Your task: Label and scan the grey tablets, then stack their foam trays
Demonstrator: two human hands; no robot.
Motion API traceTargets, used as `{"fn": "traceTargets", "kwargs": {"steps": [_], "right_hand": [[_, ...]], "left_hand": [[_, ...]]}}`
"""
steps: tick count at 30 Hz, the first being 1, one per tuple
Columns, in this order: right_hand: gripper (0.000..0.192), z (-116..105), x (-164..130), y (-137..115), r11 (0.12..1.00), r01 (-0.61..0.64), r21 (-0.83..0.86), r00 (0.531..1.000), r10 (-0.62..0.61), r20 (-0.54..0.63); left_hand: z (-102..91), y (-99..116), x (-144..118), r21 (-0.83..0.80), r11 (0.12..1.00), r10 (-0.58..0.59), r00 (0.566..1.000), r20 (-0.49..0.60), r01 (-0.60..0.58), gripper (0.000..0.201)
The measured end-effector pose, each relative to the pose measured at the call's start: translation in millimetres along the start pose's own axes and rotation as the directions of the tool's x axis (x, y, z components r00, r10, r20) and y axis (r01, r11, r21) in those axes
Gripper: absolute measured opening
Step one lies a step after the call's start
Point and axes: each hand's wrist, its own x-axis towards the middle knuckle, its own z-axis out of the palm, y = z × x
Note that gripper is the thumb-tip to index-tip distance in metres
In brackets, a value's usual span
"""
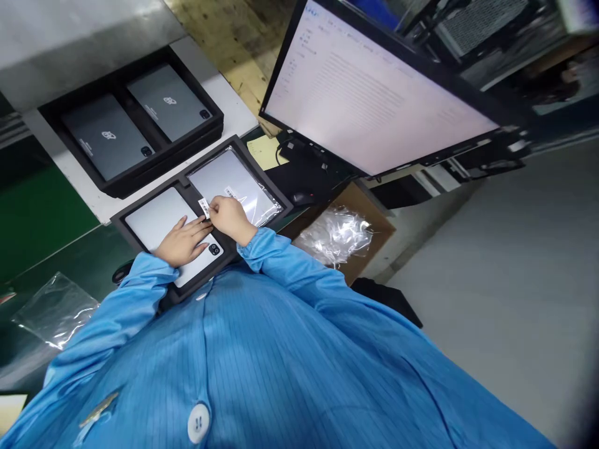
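Observation:
My left hand (185, 242) lies flat with fingers spread on the back of a silver tablet (156, 218), which sits in the left compartment of a black foam tray (135, 242). Pinched in my right hand (230, 218) is a small white barcode label (204, 207), held over the divider between the compartments, close to my left fingertips. The right compartment holds a second tablet in clear plastic wrap (234, 171), with a barcode label on it. My right wrist passes over this wrapped tablet.
Behind stands another black foam tray (161, 156) with two dark grey tablets. To the right are a large monitor (346, 87), a yellow paper note (266, 153) and a cardboard box (374, 249) of crumpled clear plastic. A clear plastic bag (56, 308) lies at left.

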Motion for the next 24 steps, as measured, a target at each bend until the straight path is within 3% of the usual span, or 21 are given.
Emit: {"fn": "traceTargets", "kwargs": {"steps": [3,6,8,11,14,16,20,22,24], "right_hand": [[0.013,-4,3,10,1.0,-0.007,0.01,0.999,0.007,0.047],[0.013,1,8,6,0.999,0.019,0.048,0.996,-0.023,0.084],[0.01,8,10,-4,0.992,0.084,0.091,0.983,-0.097,0.156],[0.007,18,10,-18,0.978,0.198,0.072,0.929,-0.211,0.304],[0.011,19,7,-24,0.949,0.316,0.004,0.877,-0.294,0.381],[0.015,10,6,-18,0.935,0.355,-0.001,0.878,-0.333,0.344],[0.022,-36,7,25,0.964,0.249,0.092,0.958,-0.26,0.123],[0.021,-65,6,60,0.967,0.186,0.175,0.981,-0.194,0.031],[0.022,-90,1,98,0.95,0.136,0.282,0.99,-0.123,-0.066]], "left_hand": [[0.0,2,8,0.126,0.991,0.042,0.999,-0.006,-0.041,0.027],[-6.8,6,6,0.244,0.967,0.084,0.996,-0.042,-0.072,0.024],[-12.2,11,-4,0.282,0.956,0.132,0.98,-0.146,-0.087,0.02],[-18.3,20,-25,0.279,0.956,0.192,0.912,-0.362,-0.09,0.015],[-17.8,28,-35,0.252,0.966,0.168,0.883,-0.438,-0.059,0.013],[-12.8,29,-30,0.237,0.971,0.11,0.905,-0.411,-0.01,0.014],[2.9,21,-9,0.212,0.968,-0.073,0.957,-0.28,0.136,0.021],[10.2,19,2,0.209,0.955,-0.153,0.954,-0.258,0.21,0.031],[18.8,25,13,0.231,0.925,-0.218,0.92,-0.325,0.301,0.039]]}}
